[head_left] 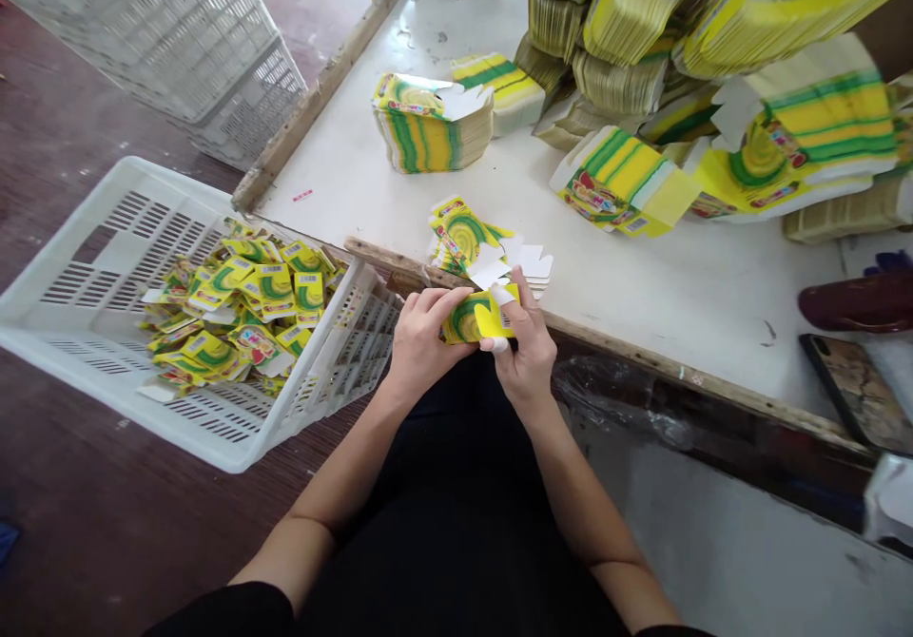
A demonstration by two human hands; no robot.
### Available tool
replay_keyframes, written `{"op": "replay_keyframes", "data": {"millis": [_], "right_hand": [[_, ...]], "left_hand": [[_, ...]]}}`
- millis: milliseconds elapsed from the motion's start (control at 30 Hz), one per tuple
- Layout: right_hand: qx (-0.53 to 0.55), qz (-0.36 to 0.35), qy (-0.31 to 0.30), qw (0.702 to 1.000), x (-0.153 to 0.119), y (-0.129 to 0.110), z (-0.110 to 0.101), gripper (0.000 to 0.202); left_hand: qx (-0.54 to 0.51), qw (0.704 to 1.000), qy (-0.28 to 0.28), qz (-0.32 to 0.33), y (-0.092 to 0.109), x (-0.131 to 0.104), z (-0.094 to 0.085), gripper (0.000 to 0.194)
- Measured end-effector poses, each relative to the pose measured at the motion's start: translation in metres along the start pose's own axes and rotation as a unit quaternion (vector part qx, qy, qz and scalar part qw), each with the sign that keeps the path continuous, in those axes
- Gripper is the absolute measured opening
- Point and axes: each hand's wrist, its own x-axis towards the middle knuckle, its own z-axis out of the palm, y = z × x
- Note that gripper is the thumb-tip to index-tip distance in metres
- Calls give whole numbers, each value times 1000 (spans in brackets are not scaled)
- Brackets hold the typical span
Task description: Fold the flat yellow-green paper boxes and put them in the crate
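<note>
The left hand (426, 337) and right hand (529, 344) are gripping a yellow carton (462, 321) at the near edge of the tabletop (670, 285); uneven finger pressure could be creasing its flap (488, 321).

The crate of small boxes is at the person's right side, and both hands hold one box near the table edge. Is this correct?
The side is wrong: the head view shows the crate of small boxes at the person's left. The left hand and right hand do hold one box near the table edge.
</note>
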Motion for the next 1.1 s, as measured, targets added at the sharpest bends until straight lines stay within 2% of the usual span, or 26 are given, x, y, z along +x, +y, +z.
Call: {"op": "replay_keyframes", "data": {"millis": [267,467,700,900,1100], "right_hand": [[-17,-33,-16,999,-4,13,-5,36],[-7,-30,-85,996,-1,17,-12,26],[-26,-7,-114,993,-2,18,-11,27],[-7,-47,-133,990,1,20,-15,27],[-8,-44,-146,988,1,22,-18,26]], "left_hand": [[-11,999,-31,10,-8,3,-11,48],[-1,998,-52,20,-14,7,-16,47],[14,999,-37,9,-12,6,-14,46],[-22,999,-43,1,-16,5,-14,48],[-32,998,-55,-1,-17,5,-14,48]]}}
